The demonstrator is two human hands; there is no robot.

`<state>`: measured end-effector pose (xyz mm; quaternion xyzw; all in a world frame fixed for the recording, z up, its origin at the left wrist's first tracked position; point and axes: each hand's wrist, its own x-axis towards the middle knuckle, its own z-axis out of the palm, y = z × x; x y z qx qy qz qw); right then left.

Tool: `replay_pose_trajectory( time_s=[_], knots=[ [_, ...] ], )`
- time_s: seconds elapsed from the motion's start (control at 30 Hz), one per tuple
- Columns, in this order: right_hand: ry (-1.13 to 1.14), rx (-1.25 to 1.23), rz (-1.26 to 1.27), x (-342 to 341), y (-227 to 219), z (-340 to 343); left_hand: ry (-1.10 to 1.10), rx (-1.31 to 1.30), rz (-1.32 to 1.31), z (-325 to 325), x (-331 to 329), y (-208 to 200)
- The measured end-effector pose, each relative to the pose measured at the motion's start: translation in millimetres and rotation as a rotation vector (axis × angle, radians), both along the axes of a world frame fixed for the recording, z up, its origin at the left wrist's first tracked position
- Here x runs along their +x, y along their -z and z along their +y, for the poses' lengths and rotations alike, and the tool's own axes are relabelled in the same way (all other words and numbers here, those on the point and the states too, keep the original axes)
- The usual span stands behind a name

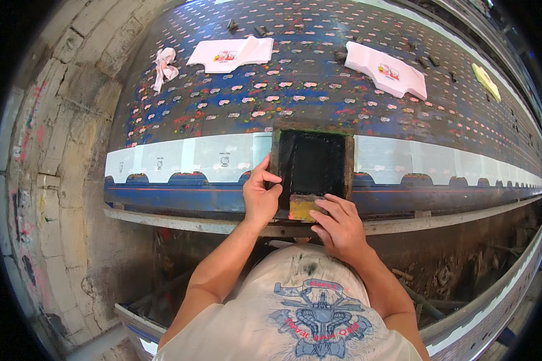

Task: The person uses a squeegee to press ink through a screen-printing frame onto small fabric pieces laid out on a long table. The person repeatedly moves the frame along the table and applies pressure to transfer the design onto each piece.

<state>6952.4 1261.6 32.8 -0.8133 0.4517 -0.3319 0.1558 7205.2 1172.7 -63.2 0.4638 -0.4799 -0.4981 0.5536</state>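
A small screen-printing frame [350, 161] with dark wooden sides lies across a row of pale blue fabric pieces [214, 156] at the near edge of the long table. Black ink covers the mesh inside it. My left hand [262, 195] grips the frame's left side, index finger stretched along it and thumb bent inward. At the frame's near end, my right hand [342, 225] holds a squeegee [302, 209] with a yellow-stained block handle. Its blade edge is hidden. Small black character prints show on several pieces left of the frame.
Pink printed cut pieces lie farther back at left [230, 55] and right [386, 71]. A crumpled pink cloth [165, 67] sits at the far left, a yellow piece [486, 82] at the far right. A metal rail [397, 224] runs along the table's near edge.
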Motion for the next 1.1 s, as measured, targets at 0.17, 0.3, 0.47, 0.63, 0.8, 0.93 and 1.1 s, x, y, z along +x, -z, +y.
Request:
replay_pose_trajectory(
  time_s=[0.17,0.3,0.47,0.63,0.8,0.93,1.1],
  knots=[
    [-0.076,0.063,0.154,19.8,-6.6,-20.0,-0.006,-0.022,0.030,-1.9,3.2,5.5],
    [-0.151,0.067,0.277,18.4,-15.0,-31.2,-0.016,0.007,0.046,-4.2,3.6,11.8],
    [-0.260,0.265,0.340,-0.7,-35.0,-78.5,-0.045,-0.008,-0.086,-4.5,3.2,7.8],
    [-0.134,0.162,0.283,-1.7,-26.8,-147.5,-0.035,-0.021,-0.170,-3.3,2.0,1.0],
    [0.044,0.069,0.237,4.7,-7.5,-178.0,-0.011,-0.056,-0.203,-3.7,3.9,-1.1],
    [0.024,0.040,0.279,10.3,0.6,-152.7,-0.001,-0.081,-0.270,-1.7,5.3,-3.3],
    [0.006,0.012,0.266,21.9,0.6,-96.3,-0.036,-0.083,-0.243,-0.7,2.2,-5.1]
  ],
)
